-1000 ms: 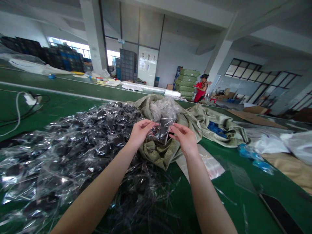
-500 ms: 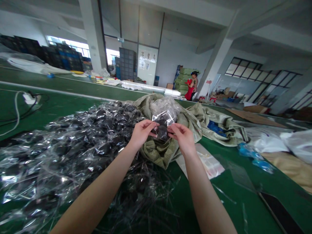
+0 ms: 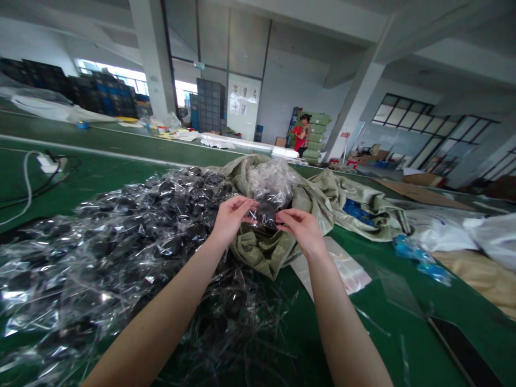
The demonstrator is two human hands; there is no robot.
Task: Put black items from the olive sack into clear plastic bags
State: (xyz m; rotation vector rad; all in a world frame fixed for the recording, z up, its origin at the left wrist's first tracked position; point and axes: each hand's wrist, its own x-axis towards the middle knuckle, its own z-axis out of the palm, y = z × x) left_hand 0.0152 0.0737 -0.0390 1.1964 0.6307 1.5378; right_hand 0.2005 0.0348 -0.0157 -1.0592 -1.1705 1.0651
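Between my two hands is a clear plastic bag [image 3: 266, 216] with a dark rounded item inside; its exact kind I cannot make out. My left hand [image 3: 234, 216] pinches the bag's left side, fingers closed. On the opposite side, my right hand [image 3: 299, 226] is closed on the bag's right edge. Just beyond and beneath them lies an olive woven sack [image 3: 262, 250], rolled open around clear bagged pieces [image 3: 274, 180]. A wide heap of black items in clear bags [image 3: 161, 220] spreads to the left of my hands.
A flat printed plastic packet [image 3: 346, 269] lies right of the sack, and a dark phone-like slab [image 3: 463, 349] is at the lower right. Blue plastic wraps [image 3: 423, 260] and white bags [image 3: 447, 228] sit farther right. A person in red [image 3: 301, 134] stands beyond the green table [image 3: 100, 177].
The clear bag's upper part, which stood up shiny between my hands, now lies lower around the dark item. My hands have barely shifted. The distant person has moved left.
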